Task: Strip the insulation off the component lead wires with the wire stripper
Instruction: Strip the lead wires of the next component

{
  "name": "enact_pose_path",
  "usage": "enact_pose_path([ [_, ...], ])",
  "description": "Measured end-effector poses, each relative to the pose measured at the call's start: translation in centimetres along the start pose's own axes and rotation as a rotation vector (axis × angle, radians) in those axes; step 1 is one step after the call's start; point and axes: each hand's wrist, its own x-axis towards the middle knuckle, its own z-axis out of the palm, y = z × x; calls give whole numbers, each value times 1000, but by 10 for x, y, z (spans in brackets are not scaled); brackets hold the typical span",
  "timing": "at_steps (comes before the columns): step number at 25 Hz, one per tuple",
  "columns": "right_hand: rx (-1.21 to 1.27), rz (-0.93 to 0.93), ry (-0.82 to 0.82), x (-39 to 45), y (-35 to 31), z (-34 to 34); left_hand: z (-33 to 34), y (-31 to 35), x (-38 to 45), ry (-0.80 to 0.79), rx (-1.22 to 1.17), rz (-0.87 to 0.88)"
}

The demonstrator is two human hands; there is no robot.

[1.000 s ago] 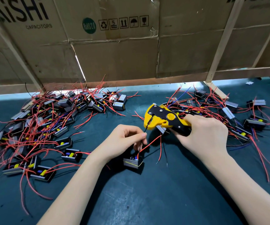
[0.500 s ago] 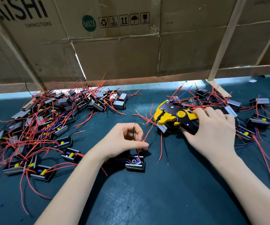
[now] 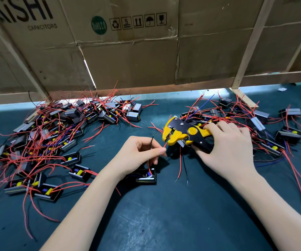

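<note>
Red wire (image 3: 164, 145) is pinched between thumb and fingers of the left hand (image 3: 140, 156), its tip at the mouth of the yellow-and-black wire stripper (image 3: 185, 134). The right hand (image 3: 225, 149) grips the stripper's handles just above the green desk (image 3: 164, 214). Below the left hand sits the black component (image 3: 146, 176). Heaps of wired components (image 3: 55, 134) lie at both sides, beneath a cardboard wall (image 3: 137, 51).

Both forearms reach in bare from the bottom edge, angled toward each other. Left hand (image 3: 138, 156) is curled up, thumb and fingertips pinched together, knuckles facing left. Right hand (image 3: 225, 151) sits palm-down, back to the camera, fingers wrapped forward in a grip.
</note>
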Motion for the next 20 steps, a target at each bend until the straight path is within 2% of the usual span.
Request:
enact_pose_path([
  [11, 49, -11, -5, 1, -5, -11, -1, 1, 0, 12, 13, -7],
  [16, -9, -13, 76, -1, -3, -6, -2, 2, -1, 21, 34, -22],
  [18, -32, 11, 105, 0, -1, -3, -3, 2, -1, 55, 125, -19],
  [20, 1, 74, 129, 2, 1, -2, -2, 1, -1, 121, 357, 18],
])
